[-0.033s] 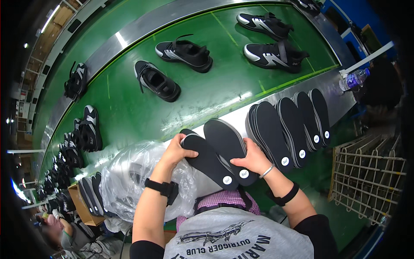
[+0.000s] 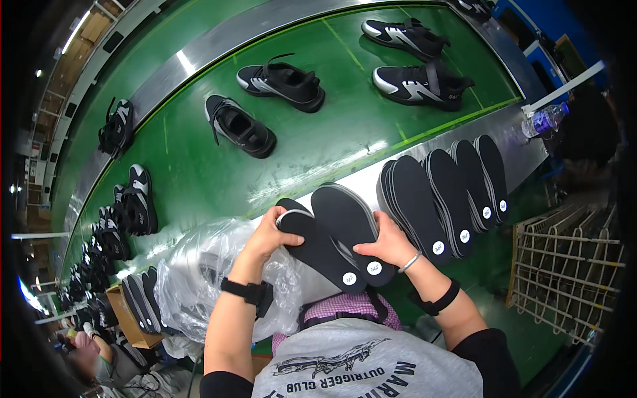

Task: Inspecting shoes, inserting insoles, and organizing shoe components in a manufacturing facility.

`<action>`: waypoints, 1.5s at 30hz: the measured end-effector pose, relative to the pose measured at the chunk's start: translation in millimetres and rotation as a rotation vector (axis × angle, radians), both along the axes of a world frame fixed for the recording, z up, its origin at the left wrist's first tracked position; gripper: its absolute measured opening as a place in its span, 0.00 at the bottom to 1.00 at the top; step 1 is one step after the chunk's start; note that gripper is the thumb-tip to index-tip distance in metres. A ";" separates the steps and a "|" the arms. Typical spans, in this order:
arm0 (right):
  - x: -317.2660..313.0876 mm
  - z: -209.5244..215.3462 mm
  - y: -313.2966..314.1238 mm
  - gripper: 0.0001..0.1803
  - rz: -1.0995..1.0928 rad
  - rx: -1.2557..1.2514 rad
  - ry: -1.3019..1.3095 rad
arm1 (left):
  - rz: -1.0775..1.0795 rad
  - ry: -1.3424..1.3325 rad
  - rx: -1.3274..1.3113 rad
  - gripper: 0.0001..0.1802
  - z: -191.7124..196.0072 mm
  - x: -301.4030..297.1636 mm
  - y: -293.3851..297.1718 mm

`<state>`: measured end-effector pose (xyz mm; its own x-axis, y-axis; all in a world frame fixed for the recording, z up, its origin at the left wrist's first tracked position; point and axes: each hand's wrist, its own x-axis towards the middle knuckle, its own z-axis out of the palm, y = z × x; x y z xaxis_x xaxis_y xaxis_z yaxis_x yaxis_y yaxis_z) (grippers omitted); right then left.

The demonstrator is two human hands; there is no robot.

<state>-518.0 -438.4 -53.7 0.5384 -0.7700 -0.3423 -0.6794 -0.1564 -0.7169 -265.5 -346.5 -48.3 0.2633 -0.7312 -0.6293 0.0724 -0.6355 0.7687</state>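
Note:
Two groups of black insoles with round white stickers at the heels lie side by side in front of me. My left hand (image 2: 271,233) is closed on the left insoles (image 2: 318,260), thumb on top and fingers at the outer edge. Around the right insoles (image 2: 342,211), my right hand (image 2: 388,244) grips the outer edge with its thumb across the top. Light edges show they are layered; how many each hand holds I cannot tell. The two groups touch and overlap near the heels. More stacked insoles (image 2: 415,199) lie in a row to the right of my right hand.
Black and silver shoes (image 2: 239,126) stand on the green belt (image 2: 318,139) beyond my hands. Clear plastic wrap (image 2: 192,272) and a cardboard box (image 2: 126,318) of insoles are at the left. A bottle (image 2: 545,121) and a wire rack (image 2: 570,272) are at the right.
The shoes on the belt's far part have shifted slightly left. The right insoles have turned a little in my grip; both hands stay nearly in place.

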 end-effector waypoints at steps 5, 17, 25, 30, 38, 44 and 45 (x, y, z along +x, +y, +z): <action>-3.9 29.7 16.8 0.45 0.081 0.136 0.039 | -0.034 0.058 -0.115 0.35 41.9 -3.2 25.7; -27.8 94.0 -4.2 0.40 -0.292 0.749 -0.955 | 0.696 0.343 -1.013 0.27 134.4 56.3 143.3; 46.5 89.9 -29.3 0.27 -0.175 1.192 -0.927 | 0.962 0.497 -0.756 0.15 138.2 52.6 125.1; 75.3 74.1 4.5 0.37 0.263 1.611 -0.853 | 0.810 0.345 -0.515 0.16 104.4 24.1 90.9; 89.7 63.6 51.6 0.36 0.434 1.757 -0.585 | 0.916 0.707 -0.421 0.22 65.3 -39.5 143.6; 96.0 63.6 30.6 0.30 0.240 1.729 -0.713 | 1.161 0.568 -0.607 0.22 90.0 -33.6 149.7; 97.7 60.9 28.4 0.30 0.199 1.690 -0.719 | 1.202 0.553 -0.618 0.23 94.4 -29.7 152.2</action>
